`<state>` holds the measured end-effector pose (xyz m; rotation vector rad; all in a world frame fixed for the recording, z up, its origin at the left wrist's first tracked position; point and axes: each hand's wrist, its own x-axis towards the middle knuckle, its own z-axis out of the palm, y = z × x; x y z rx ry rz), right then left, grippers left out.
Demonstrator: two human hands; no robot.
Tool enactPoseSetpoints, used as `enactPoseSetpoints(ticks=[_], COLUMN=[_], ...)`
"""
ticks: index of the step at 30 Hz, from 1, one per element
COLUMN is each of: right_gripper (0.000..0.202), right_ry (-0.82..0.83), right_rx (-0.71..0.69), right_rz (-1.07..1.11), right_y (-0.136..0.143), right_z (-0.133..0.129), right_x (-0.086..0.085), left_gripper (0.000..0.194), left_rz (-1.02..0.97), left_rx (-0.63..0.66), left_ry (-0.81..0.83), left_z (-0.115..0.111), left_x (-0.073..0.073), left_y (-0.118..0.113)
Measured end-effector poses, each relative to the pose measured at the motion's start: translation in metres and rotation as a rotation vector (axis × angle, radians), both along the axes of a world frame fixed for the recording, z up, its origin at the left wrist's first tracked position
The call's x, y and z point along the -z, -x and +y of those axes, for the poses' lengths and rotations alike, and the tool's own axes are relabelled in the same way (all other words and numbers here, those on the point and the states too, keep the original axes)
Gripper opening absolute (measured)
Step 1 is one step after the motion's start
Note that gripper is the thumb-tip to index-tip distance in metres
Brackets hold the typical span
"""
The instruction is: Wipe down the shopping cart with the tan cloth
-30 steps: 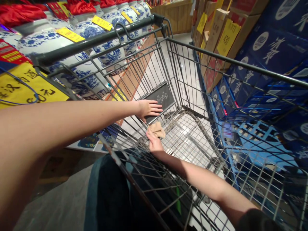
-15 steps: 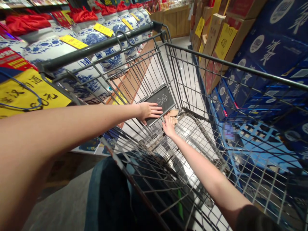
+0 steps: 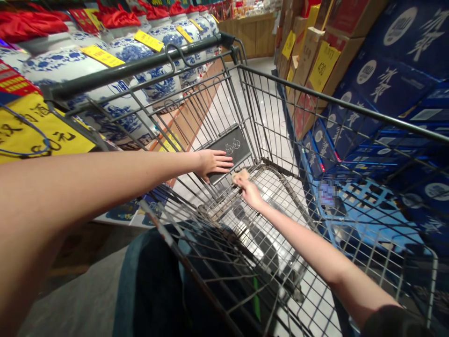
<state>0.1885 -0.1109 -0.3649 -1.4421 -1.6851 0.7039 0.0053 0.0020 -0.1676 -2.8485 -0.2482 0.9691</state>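
Person at a wire shopping cart, seen from the head. In the foreground, a denim-clad leg occupies the lower centre-left of the frame, beside the cart's near side; a dark sleeve marks the lower right corner. At mid-frame, the right hand reaches into the basket with fingers closed around a tan cloth, which lies at the lower edge of a dark panel. Just beyond, the left hand rests flat on this panel, grasping nothing, its fingers extended. Farther off, blue-and-white jars topped with red fabric line the upper left; blue boxes are stacked at upper right. A wooden counter stands at top centre.
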Motion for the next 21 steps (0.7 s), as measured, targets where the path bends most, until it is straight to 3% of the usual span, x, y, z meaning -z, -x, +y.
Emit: enactPoseSetpoints(ticks=[3,5,7,11,13,15,18,21], right_gripper=[0.065,0.061,0.058,0.047,0.043,0.047,0.058,0.055], right_ry=[0.036,0.058,0.068,0.067,0.068,0.065,0.072,0.102], right_rx=[0.24,0.319,0.313,0.132,0.074,0.124,0.335,0.437], right_rz=[0.022,0.035,0.046,0.073,0.09,0.106,0.116,0.103], right_y=[-0.025,-0.026,-0.012,0.024,0.027,0.014,-0.015,-0.028], right_z=[0.04,0.052,0.044,-0.006,-0.017,-0.005,0.035,0.059], right_x=[-0.008,-0.009,-0.005,0.008,0.009,0.004,-0.007,-0.012], left_gripper=[0.082,0.08,0.079,0.079,0.081,0.083,0.082,0.079], left_rz=[-0.046,-0.105,-0.139,-0.117,-0.114,-0.11,-0.105,-0.129], left_rx=[-0.014,-0.018,-0.025,-0.024,-0.009,0.0,-0.005,-0.026], left_ry=[0.042,0.075,0.095,0.088,0.073,0.055,0.051,0.075], left_z=[0.002,0.005,0.007,0.009,0.009,0.009,0.011,0.014], left_x=[0.001,0.003,0.004,0.006,0.007,0.01,0.013,0.019], left_y=[-0.001,-0.001,0.001,0.004,0.004,0.004,0.001,-0.002])
